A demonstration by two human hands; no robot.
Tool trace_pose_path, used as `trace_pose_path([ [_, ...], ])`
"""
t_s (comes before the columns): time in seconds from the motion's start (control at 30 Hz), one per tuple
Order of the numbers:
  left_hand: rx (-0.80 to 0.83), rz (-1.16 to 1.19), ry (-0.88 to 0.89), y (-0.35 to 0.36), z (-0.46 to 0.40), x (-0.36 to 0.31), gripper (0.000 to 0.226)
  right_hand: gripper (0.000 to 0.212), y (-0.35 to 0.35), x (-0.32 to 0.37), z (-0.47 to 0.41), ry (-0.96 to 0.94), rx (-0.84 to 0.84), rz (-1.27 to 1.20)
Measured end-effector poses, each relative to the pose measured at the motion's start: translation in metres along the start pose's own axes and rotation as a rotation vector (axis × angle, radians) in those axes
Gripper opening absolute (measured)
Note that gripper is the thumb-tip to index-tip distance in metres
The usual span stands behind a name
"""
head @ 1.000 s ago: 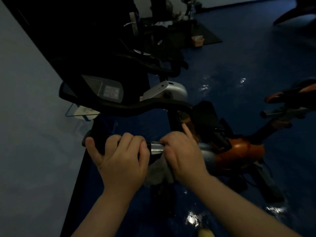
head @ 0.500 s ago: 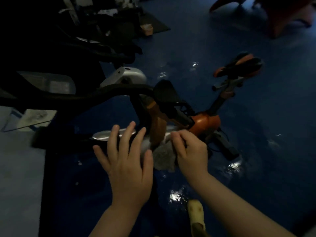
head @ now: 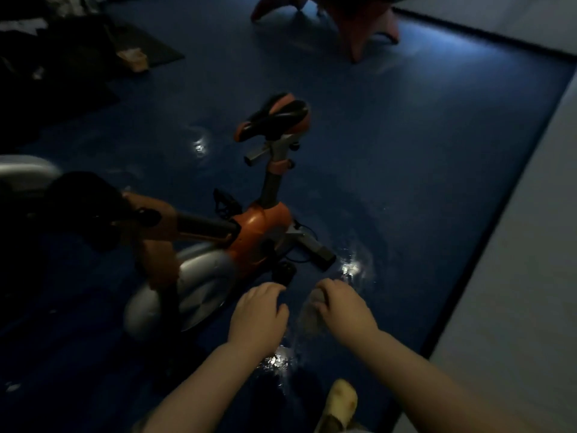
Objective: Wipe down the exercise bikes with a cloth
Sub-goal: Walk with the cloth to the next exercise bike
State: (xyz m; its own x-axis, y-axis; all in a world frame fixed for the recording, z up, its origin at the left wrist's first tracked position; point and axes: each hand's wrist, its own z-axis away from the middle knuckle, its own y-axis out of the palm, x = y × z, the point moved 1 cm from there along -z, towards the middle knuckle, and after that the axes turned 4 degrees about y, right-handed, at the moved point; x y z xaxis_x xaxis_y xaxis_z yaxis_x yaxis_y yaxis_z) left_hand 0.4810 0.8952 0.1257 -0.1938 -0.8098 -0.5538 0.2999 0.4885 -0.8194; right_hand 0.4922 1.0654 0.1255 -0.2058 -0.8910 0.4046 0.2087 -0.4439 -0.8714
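Both hands now lifted off the handlebar, right hand clutching a crumpled pale cloth above the glossy blue floor, left hand loosely curled and holding nothing, orange-and-silver exercise bike just beyond, black-and-orange saddle raised.

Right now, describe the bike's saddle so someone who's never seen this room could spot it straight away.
Start at the orange exercise bike standing on the glossy blue floor. A grey post rises from its frame, and the saddle sits on top. It is black with orange edging, the highest part of the bike, and stands far from both hands.
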Motion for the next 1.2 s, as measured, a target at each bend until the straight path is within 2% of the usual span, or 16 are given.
trace_pose_path([
  [0.17,0.152,-0.049,0.000,0.048,-0.074,-0.062,0.041,0.023,-0.039,-0.083,-0.025,0.013,0.042,0.108],
  [0.43,0.246,-0.105,0.026,0.091,-0.163,-0.135,0.041,0.019,-0.095,-0.181,-0.089,0.061,0.018,0.192],
  [0.63,0.267,-0.101,0.024,0.102,-0.246,-0.153,0.036,0.023,-0.128,-0.217,-0.168,0.041,-0.021,0.212],
  [0.8,0.256,-0.081,0.034,0.101,-0.343,-0.166,0.037,0.029,-0.158,-0.243,-0.243,0.061,-0.096,0.136],
  [1.0,0.275,-0.103,0.068,0.096,-0.448,-0.186,0.037,0.025,-0.200,-0.266,-0.327,0.076,-0.169,0.101],
  [1.2,0.265,-0.073,0.038,0.101,-0.537,-0.213,0.037,0.025,-0.243,-0.298,-0.414,0.125,-0.087,0.042],
])
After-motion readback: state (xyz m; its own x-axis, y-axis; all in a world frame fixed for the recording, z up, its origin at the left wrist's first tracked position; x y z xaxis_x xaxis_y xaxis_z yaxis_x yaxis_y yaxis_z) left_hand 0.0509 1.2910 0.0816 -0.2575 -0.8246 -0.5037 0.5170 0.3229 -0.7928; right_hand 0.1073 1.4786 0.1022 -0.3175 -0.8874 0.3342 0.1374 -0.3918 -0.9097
